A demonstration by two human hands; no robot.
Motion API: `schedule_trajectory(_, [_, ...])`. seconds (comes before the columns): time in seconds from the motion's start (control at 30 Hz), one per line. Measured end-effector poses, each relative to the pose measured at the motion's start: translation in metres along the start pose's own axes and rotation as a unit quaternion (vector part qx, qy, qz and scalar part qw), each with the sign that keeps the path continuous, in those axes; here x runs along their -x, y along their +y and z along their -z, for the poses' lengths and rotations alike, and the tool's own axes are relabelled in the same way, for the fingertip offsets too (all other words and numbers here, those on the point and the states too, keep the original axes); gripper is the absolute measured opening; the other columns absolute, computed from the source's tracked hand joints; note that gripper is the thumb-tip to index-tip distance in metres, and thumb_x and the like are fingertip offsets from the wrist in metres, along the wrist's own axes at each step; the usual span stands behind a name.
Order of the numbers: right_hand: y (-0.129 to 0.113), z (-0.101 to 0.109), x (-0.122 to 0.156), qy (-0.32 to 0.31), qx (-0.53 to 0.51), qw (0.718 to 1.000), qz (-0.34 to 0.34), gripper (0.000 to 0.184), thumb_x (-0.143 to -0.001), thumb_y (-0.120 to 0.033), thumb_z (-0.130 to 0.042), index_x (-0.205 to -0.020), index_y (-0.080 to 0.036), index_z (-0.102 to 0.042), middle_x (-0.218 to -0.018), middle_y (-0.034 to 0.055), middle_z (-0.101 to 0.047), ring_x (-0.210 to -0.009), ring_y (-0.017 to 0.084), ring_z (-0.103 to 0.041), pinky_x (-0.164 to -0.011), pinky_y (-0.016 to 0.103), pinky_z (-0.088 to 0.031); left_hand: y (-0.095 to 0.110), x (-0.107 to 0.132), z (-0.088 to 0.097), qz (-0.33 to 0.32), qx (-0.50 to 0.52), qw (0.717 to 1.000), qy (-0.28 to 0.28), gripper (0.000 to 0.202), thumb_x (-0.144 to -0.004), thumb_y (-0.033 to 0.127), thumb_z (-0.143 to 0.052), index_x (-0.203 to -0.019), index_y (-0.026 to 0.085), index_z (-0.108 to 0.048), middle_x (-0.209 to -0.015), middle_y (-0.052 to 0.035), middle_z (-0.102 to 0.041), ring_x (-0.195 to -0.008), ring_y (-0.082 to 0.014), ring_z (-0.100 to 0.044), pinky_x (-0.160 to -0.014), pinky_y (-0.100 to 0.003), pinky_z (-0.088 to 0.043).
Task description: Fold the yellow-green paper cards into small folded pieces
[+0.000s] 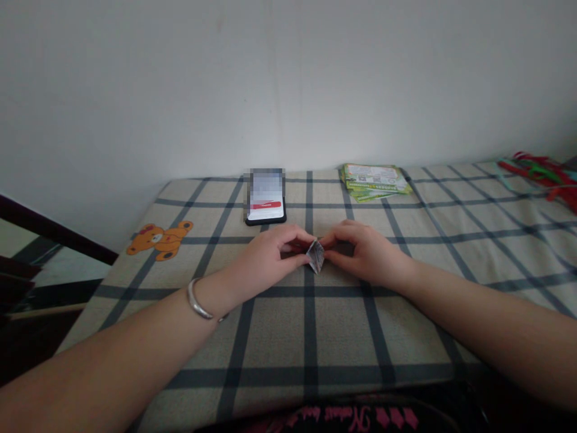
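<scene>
I lean in over the bench (pixel 270 337), left hand (pixel 282 249) and right hand (pixel 367 249) angled toward each other, pinching a folded paper (pixel 315 257) between them — well in from the near edge. It's greyish, diamond-shaped.

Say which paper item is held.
The small folded paper, pinched between the left hand and right hand; the green leaflets lie apart, near the wall.

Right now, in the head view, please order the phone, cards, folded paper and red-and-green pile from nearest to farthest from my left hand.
1. Folded paper, touched by the left hand.
2. Phone, just beyond that hand.
3. Cards, beyond and to the right.
4. Red-and-green pile, at the far right.
</scene>
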State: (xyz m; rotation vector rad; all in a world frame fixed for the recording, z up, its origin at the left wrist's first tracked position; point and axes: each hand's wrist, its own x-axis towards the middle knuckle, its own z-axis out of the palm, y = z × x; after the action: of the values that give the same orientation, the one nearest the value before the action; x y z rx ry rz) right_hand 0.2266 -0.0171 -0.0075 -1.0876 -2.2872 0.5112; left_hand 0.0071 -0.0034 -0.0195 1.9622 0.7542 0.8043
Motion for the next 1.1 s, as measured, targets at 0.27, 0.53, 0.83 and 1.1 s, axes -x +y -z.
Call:
schedule_trajectory(0.27, [0.005, 0.003, 0.000, -0.010, 0.019, 0.999, 0.024, 0.009, -0.084, -0.019, -0.067, -0.088, -0.020, -0.074, -0.079, 0.0017, -0.071, -0.080, 0.016, -0.061, -0.074, 0.028, -0.046, 0.000, -0.002, 0.008, -0.029, -0.091, 0.995, -0.027, 0.022, -0.083, 0.010, -0.067, -0.103, 0.020, -0.068, -0.097, -0.0005, -0.065, -0.091, -0.0127, -0.065, -0.084, -0.028, -0.054])
schedule_trajectory(0.53, [0.009, 0.007, 0.000, -0.013, 0.073, 0.991, 0.115, 0.009, -0.086, -0.017, -0.065, -0.090, -0.019, -0.072, -0.077, 0.0015, -0.070, -0.076, 0.016, -0.061, -0.076, 0.030, -0.045, 0.002, -0.001, 0.015, -0.125, -0.239, 0.960, -0.076, 0.020, -0.086, 0.010, -0.065, -0.103, 0.020, -0.067, -0.099, 0.0000, -0.068, -0.096, -0.0121, -0.062, -0.088, -0.026, -0.048])
schedule_trajectory(0.83, [0.008, 0.012, 0.003, -0.024, 0.145, 0.972, 0.181, 0.015, -0.090, -0.018, -0.057, -0.095, -0.021, -0.072, -0.093, 0.0034, -0.071, -0.086, 0.017, -0.060, -0.077, 0.031, -0.045, 0.003, -0.002, 0.013, -0.144, -0.268, 0.949, -0.089, 0.018, -0.089, 0.011, -0.060, -0.103, 0.020, -0.068, -0.104, -0.0011, -0.068, -0.097, -0.0120, -0.063, -0.089, -0.025, -0.048])
schedule_trajectory(1.1, [0.009, 0.014, 0.003, -0.048, 0.187, 0.946, 0.261, 0.021, -0.095, -0.018, -0.051, -0.105, -0.021, -0.069, -0.097, 0.0040, -0.071, -0.088, 0.018, -0.057, -0.077, 0.032, -0.043, 0.005, 0.001, 0.014, -0.161, -0.299, 0.935, -0.098, 0.020, -0.092, 0.012, -0.056, -0.103, 0.019, -0.071, -0.109, -0.0024, -0.069, -0.099, -0.0134, -0.064, -0.090, -0.027, -0.050])
